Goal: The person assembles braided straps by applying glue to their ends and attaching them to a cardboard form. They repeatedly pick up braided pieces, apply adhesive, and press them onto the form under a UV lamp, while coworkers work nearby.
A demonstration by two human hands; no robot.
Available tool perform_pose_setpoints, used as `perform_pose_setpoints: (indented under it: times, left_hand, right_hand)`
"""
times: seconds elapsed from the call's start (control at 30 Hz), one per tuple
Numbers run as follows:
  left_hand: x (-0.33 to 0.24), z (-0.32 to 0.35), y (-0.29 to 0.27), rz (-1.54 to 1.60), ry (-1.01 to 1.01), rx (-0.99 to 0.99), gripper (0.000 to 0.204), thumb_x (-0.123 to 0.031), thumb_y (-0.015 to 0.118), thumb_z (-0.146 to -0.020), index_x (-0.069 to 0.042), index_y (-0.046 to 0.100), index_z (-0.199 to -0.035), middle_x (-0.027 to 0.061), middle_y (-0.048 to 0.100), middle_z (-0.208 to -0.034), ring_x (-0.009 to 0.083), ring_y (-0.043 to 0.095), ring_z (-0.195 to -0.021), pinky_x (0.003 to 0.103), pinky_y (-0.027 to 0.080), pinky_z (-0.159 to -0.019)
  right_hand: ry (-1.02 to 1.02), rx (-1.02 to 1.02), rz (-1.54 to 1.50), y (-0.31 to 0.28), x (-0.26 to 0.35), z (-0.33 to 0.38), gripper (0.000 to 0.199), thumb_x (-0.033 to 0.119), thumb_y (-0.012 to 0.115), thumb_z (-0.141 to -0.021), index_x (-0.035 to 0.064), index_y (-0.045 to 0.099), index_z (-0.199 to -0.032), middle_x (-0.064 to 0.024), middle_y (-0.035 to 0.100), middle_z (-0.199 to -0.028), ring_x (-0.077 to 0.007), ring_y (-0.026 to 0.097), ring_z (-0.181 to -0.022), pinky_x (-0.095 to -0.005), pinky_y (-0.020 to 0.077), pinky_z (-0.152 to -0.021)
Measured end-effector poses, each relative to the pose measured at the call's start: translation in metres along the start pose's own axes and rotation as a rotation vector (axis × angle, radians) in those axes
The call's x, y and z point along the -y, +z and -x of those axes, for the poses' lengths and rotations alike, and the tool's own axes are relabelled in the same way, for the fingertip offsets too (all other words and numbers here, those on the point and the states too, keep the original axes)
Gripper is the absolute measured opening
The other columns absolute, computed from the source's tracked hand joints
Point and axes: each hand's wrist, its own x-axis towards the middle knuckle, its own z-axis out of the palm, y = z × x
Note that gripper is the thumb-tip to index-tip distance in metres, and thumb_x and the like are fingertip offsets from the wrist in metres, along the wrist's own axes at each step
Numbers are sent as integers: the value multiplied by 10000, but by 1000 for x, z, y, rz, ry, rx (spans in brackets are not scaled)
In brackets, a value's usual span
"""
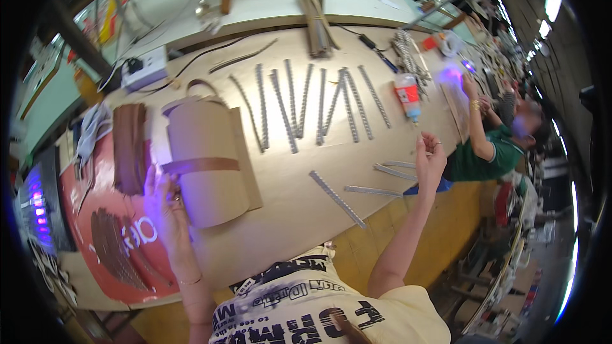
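My left hand [167, 207] is raised beside the left edge of a curved brown cardboard form [207, 194]. Its fingers are apart, close to the end of a brown strip [210, 164] that crosses the form. Over the table's right part is my right hand [431, 159], thumb and fingertips pinched together; anything between them is too small to make out. Just beyond it lies a bottle [407, 97] with a red label and bluish tip. Several narrow grey strips [322, 111] are spread in a slanting row, and a few loose strips [338, 199] lie near the front edge.
Brown strips form a stack [129, 146] and a pile [118, 245] on a red sheet [95, 200] at left. A bundle of strips [317, 22] and a white power box [145, 70] stand farther back. At right, a co-worker in green [488, 153] reaches over the table.
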Motion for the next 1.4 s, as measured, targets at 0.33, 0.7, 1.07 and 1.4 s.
perform_pose_setpoints:
  times: [0.33, 0.7, 1.07, 1.4]
  left_hand:
    - [-8, -4, -1, 70, -63, 2, 427, -29, 664, -889, -47, 518, -1289, 46, 652, -963, 103, 643, -863, 230, 535, -732]
    - [-10, -7, -6, 59, -72, 8, 453, -42, 630, -911, -42, 490, -1342, 50, 624, -1066, 114, 607, -957, 234, 507, -800]
    - [-3, 3, 1, 75, -26, -19, 512, -51, 591, -912, 3, 419, -1391, 129, 568, -1289, 186, 603, -1076, 296, 501, -911]
    - [-14, 8, 12, 172, -68, 123, 460, -115, 627, -932, -36, 441, -1345, 124, 630, -1123, 168, 629, -974, 290, 482, -805]
  right_hand:
    - [-295, 174, 772, -32, -123, -47, 367, 39, 632, -752, 77, 662, -1116, -105, 657, -1168, -281, 619, -1070, -391, 478, -909]
    - [-499, 416, 742, -15, -140, -77, 299, 92, 667, -707, 90, 705, -1004, -92, 687, -1039, -265, 617, -1054, -390, 475, -904]
    - [-669, 251, 551, -22, -114, -85, 158, 46, 644, -718, 46, 648, -876, -138, 572, -852, -353, 599, -782, -433, 489, -684]
    - [245, 1385, -906, 60, 144, 24, 426, 120, 477, -863, -70, 594, -1226, -63, 578, -915, -73, 453, -502, -208, 348, -391]
